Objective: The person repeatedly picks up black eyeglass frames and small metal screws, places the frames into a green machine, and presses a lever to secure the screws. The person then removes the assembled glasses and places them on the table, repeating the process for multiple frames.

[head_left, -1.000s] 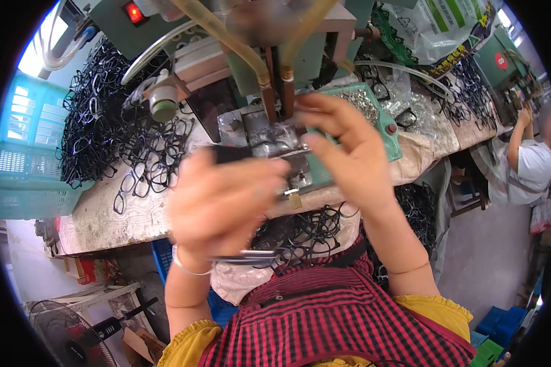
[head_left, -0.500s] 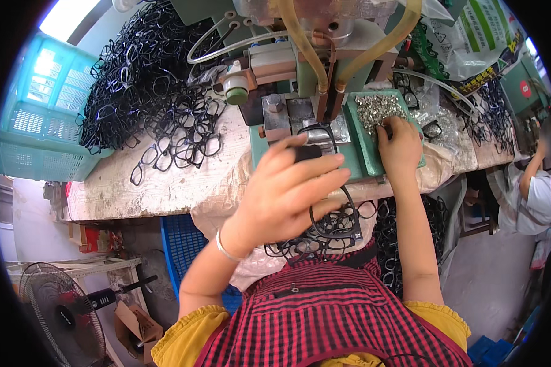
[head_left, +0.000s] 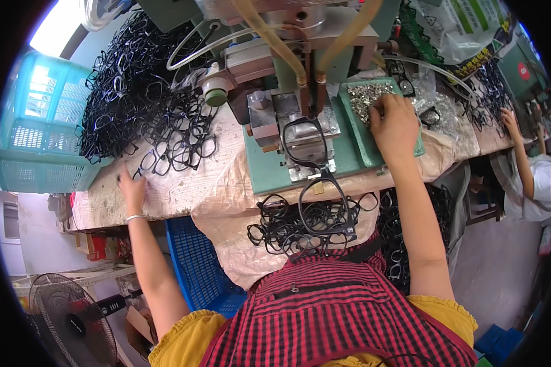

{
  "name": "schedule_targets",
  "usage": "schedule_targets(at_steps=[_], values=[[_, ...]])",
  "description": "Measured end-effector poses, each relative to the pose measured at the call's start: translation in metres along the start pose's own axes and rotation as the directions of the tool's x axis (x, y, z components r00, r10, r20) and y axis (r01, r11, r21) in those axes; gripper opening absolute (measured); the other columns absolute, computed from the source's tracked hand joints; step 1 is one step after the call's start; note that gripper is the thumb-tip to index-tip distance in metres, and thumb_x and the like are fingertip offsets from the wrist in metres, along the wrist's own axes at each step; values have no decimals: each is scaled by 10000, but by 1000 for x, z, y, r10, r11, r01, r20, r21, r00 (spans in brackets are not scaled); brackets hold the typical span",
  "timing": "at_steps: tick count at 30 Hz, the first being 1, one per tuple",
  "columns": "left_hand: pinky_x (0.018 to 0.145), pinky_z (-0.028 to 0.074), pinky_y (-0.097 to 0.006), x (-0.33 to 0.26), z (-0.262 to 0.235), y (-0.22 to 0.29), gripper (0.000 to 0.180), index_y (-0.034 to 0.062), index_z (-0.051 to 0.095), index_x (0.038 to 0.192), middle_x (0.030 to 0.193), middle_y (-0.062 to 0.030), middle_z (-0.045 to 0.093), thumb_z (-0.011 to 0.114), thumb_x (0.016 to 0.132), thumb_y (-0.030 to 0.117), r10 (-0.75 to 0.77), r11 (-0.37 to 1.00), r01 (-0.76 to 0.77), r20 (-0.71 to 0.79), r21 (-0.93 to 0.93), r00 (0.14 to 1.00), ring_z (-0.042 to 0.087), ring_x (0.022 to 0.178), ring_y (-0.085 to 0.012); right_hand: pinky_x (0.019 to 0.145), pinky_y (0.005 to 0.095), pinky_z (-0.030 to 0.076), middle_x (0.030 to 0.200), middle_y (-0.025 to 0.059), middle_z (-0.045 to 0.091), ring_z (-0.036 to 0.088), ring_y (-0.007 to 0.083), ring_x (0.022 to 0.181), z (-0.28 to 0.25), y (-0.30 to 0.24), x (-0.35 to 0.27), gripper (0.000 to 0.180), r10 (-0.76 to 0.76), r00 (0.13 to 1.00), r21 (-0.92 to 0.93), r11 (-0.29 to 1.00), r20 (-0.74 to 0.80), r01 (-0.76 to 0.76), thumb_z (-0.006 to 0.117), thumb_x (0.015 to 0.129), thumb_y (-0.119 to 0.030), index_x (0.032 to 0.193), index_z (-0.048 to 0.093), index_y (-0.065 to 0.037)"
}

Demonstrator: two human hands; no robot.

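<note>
Black spectacle frame (head_left: 318, 166) placed on machine fixture (head_left: 332, 125); many loose frames (head_left: 180, 144) yet unplaced on worktop (head_left: 223, 162). Left hand (head_left: 132, 188) beside them, grip apart, empty. Right hand (head_left: 396, 127) at small metal parts (head_left: 364, 98) in green tray (head_left: 362, 144); grip hidden, cannot tell.

Head camera: left of 2 fisheyes on the wearer's head, aimed down and a little ahead.
Apron (head_left: 330, 306): closest, filling the lower edge.
Machine (head_left: 303, 101): near, upper middle, seen from above.
Fan (head_left: 73, 324): farther off, at lower left.
Co-worker (head_left: 537, 183): well off, by the dark, curved right rim.
</note>
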State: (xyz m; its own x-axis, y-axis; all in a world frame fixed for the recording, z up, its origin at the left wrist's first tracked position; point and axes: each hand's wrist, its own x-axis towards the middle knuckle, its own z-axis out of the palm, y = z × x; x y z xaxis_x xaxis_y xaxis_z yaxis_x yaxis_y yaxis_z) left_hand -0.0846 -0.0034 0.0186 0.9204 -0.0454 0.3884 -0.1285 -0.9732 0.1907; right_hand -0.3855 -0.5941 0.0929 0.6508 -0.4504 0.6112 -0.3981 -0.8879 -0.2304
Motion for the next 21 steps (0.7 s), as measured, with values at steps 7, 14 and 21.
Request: schedule_targets(at_steps=[7, 14, 21], values=[[612, 463, -379, -27, -10, 66, 309, 6, 677, 873, 776, -130, 689, 676, 920, 311, -76, 967, 9, -250, -256, 965, 577, 607, -281, 767, 402, 504, 886, 90, 693, 628, 310, 859, -13, 26, -16, 106, 38, 996, 89, 996, -85, -31, 687, 832, -130, 903, 731, -65], [639, 457, -357, -49, -12, 175, 379, -2, 702, 786, 723, -120, 686, 577, 978, 299, -24, 841, 150, 241, -520, 970, 603, 640, -206, 778, 300, 523, 904, 96, 744, 693, 210, 788, -22, -1, -24, 146, 375, 923, 511, 778, 90, -366, 716, 832, -97, 960, 758, -41], [699, 474, -394, -46, -44, 260, 240, 13, 651, 805, 1021, -148, 657, 621, 941, 209, 326, 911, -404, -450, -86, 832, 606, 819, -317, 798, 294, 507, 894, 85, 725, 676, 199, 851, -64, -58, 0, 145, 96, 994, 781, 616, 59, -106, 701, 797, -18, 935, 742, -12]])
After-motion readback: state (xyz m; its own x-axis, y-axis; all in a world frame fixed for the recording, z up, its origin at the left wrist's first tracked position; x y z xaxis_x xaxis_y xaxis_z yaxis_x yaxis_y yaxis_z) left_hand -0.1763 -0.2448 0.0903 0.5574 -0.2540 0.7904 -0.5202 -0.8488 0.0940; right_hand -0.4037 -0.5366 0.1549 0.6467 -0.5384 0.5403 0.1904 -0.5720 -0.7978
